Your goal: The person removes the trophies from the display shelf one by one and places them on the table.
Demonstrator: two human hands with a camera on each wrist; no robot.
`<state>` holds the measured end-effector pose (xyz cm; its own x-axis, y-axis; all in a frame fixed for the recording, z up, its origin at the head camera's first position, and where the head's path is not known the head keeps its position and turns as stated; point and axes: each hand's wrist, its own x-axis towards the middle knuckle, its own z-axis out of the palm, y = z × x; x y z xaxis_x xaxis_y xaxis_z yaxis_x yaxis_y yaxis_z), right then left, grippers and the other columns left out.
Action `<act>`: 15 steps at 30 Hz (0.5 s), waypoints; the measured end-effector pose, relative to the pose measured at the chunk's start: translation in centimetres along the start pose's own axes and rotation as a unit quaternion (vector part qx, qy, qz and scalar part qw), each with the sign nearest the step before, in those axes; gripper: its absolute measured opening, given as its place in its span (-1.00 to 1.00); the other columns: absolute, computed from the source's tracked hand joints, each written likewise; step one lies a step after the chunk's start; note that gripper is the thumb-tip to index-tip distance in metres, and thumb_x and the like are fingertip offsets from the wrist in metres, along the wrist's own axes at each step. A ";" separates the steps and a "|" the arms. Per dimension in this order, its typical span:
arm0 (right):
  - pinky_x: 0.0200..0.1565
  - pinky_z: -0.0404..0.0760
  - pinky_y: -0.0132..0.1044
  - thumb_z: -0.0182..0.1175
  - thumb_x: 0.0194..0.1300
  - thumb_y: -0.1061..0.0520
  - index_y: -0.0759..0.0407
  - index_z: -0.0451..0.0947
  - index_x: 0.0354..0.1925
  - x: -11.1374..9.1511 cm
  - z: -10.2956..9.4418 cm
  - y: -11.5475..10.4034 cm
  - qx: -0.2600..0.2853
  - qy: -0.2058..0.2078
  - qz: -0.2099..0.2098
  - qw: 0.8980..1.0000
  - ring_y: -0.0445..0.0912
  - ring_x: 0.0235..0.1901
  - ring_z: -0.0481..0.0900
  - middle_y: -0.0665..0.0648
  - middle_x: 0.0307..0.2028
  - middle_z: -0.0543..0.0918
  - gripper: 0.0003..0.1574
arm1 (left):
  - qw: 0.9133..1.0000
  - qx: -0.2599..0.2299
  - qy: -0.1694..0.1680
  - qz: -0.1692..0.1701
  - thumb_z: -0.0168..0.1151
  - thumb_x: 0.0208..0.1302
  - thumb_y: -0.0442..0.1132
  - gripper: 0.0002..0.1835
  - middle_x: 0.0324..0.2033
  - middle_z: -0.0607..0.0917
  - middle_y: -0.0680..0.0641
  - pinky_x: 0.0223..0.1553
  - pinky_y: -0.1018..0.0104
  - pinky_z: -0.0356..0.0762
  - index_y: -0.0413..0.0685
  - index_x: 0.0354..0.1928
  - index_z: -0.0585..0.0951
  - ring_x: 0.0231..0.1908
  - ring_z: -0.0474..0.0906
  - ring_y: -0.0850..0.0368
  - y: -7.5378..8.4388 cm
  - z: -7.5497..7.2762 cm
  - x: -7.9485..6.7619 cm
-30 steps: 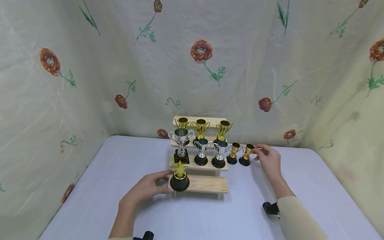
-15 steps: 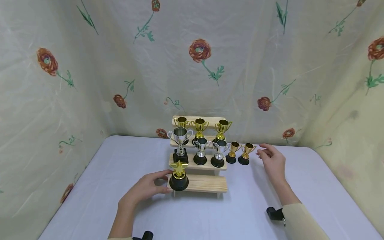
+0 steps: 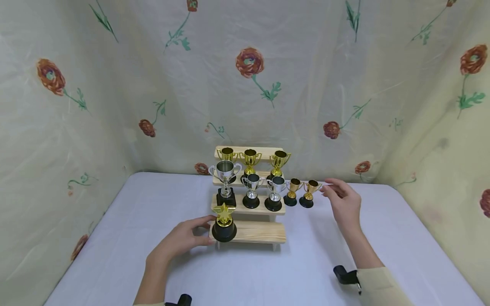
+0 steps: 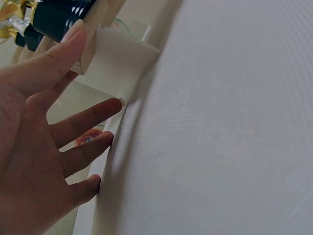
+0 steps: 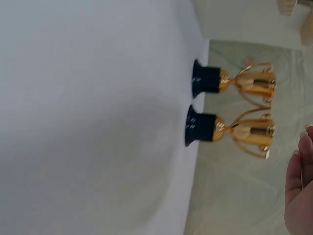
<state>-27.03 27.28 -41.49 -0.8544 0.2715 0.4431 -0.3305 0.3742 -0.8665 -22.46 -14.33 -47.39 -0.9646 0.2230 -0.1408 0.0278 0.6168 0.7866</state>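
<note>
My left hand (image 3: 181, 239) holds the left end of the lowest board of a wooden stepped stand (image 3: 260, 232), thumb at the front edge and index finger behind. The left wrist view shows its other fingers spread. On that end stands a star trophy (image 3: 224, 229) with a black base. My right hand (image 3: 346, 204) hovers just right of two small gold trophy cups (image 3: 309, 194) on the tablecloth, its fingers loosely bent. The right wrist view shows a gap between these fingertips (image 5: 294, 169) and the nearer gold cup (image 5: 254, 131).
A large silver cup (image 3: 225, 171) and two smaller silver cups (image 3: 252, 183) stand on the step above the star. Higher up are three gold cups (image 3: 250, 158). Behind the table (image 3: 245, 276) hangs a flowered curtain (image 3: 298, 119).
The right hand let go of the outer small gold cup and drew back to the right, then came slightly closer. The left hand kept its place on the stand. The head view shifted slightly.
</note>
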 end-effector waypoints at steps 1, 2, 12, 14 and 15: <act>-0.27 0.63 -0.54 0.26 0.28 0.37 0.42 0.62 -0.05 -0.2 0.2 -0.7 0.010 0.000 -0.007 1.000 -0.36 -0.43 0.67 0.14 -0.40 0.76 -0.74 | 1.000 0.000 0.001 0.002 0.50 0.02 0.11 -0.31 0.02 0.72 0.13 0.33 -0.29 0.26 0.58 0.27 0.50 0.31 0.44 -0.05 0.0 0.0 0.0; -0.26 0.63 -0.54 0.26 0.28 0.37 0.43 0.62 -0.04 -0.3 0.4 -1.1 0.016 0.000 -0.012 1.000 -0.35 -0.42 0.67 0.16 -0.40 0.76 -0.73 | 1.000 0.000 0.002 0.004 0.50 0.02 0.10 -0.31 0.01 0.72 0.13 0.34 -0.28 0.26 0.58 0.26 0.50 0.31 0.44 -0.05 -0.1 -0.1 0.0; -0.20 0.63 -0.57 0.24 0.33 0.34 0.47 0.60 -0.03 -1.3 1.9 -3.2 0.046 -0.007 -0.048 0.998 -0.36 -0.34 0.68 -0.22 -0.36 0.72 -0.73 | 1.000 -0.001 0.001 0.005 0.51 0.02 0.06 -0.31 0.00 0.73 0.13 0.35 -0.25 0.27 0.54 0.26 0.52 0.29 0.46 -0.03 -0.1 -0.1 0.0; -0.18 0.63 -0.58 0.24 0.33 0.32 0.40 0.63 -0.04 -1.4 2.2 -3.2 0.037 -0.001 -0.051 0.998 -0.35 -0.33 0.68 -0.26 -0.35 0.70 -0.75 | 1.000 -0.002 0.001 0.005 0.50 0.02 0.06 -0.31 0.00 0.73 0.13 0.35 -0.25 0.27 0.54 0.27 0.52 0.29 0.46 -0.03 -0.1 -0.1 0.0; -0.19 0.62 -0.60 0.24 0.34 0.31 0.38 0.64 -0.04 -1.4 2.3 -3.0 0.031 0.002 -0.056 0.998 -0.37 -0.33 0.67 -0.26 -0.35 0.70 -0.76 | 1.000 -0.003 0.001 0.005 0.50 0.02 0.06 -0.31 0.00 0.73 0.13 0.35 -0.25 0.27 0.54 0.27 0.52 0.30 0.45 -0.03 -0.1 -0.1 0.0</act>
<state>-25.73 23.74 -40.02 -0.8095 0.2339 0.5384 -0.4479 0.3467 -0.8241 -22.47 -14.50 -47.42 -0.9646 0.2284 -0.1320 0.0362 0.6101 0.7915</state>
